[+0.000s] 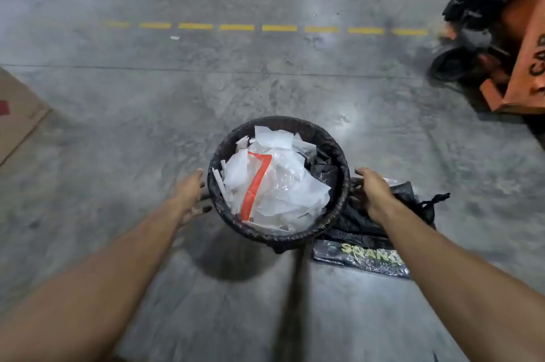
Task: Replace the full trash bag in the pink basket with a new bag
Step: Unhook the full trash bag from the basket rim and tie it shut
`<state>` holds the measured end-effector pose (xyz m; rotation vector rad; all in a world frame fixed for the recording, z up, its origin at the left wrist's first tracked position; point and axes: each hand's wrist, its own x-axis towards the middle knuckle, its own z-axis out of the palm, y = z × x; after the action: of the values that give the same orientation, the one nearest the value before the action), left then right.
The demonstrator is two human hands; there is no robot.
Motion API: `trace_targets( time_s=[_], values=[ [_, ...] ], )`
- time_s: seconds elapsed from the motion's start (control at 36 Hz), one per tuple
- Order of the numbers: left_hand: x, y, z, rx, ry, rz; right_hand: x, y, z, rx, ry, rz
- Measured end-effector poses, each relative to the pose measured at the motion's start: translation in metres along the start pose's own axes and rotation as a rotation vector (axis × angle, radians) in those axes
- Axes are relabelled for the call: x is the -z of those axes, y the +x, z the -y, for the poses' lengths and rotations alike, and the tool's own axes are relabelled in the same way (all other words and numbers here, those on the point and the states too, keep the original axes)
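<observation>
The basket (278,181), brimming with white scrap inside its black trash bag (323,165), stands mid-floor (118,131). The left hand (191,196) and right hand (373,193), open and empty, flank its rim, seemingly to free the liner. Spare bags (368,232) lie ready just right.

Grey polished concrete floor (147,90), scuffed, glare patches. Dashed yellow line (265,27) across far part. Basket (339,155) stands mid-floor, lined in black, heaped with white paper and plastic. Just right of it, touching: black bags (413,205) and a printed packet (354,255) lying flat. Cardboard sheet (17,108) at left edge. Orange pallet jack (507,46) at far right corner.
</observation>
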<state>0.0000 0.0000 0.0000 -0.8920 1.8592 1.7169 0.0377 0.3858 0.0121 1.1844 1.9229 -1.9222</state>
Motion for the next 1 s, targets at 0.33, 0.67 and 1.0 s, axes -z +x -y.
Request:
trace_targets(
  time_s=[0.33,0.67,1.0],
  values=[
    [-0.002,0.055,0.022,-0.049,0.067,0.148,-0.007,0.045,-0.023,-0.117,-0.091,0.151],
    [0.012,0.019,-0.017,-0.132,0.09,0.03,0.019,0.028,0.005,-0.072,-0.175,0.085],
    [0.013,0.017,-0.031,-0.109,-0.015,0.053,0.006,0.027,0.015,-0.04,-0.02,0.088]
  ],
)
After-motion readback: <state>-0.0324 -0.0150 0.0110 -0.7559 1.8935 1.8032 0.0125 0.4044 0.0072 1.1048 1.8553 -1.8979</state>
